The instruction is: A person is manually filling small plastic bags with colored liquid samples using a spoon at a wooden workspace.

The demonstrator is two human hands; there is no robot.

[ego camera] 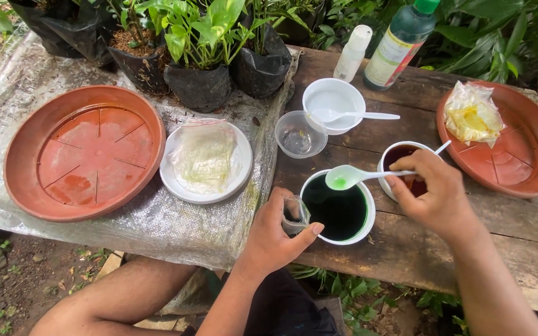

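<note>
Green liquid in a white round bowl (339, 211) stands on the weathered wooden table (530, 230), at its near edge, between the person's two hands. From the head view, the right hand (437, 193) pinches the handle of a white plastic spoon (350, 177), and the spoon bowl carries a little green liquid just above the white bowl. The left hand (275, 239) grips a small clear plastic cup (295, 214), tilted, touching the bowl's near-left rim. I judge the step in hand is spooning green liquid toward the small cup; the next move calls for a level spoon and a steady cup mouth under it.

Behind stand a white bowl of dark red liquid (406, 171), partly hidden by the right hand, and an empty white bowl with a spoon (333, 99).
</note>
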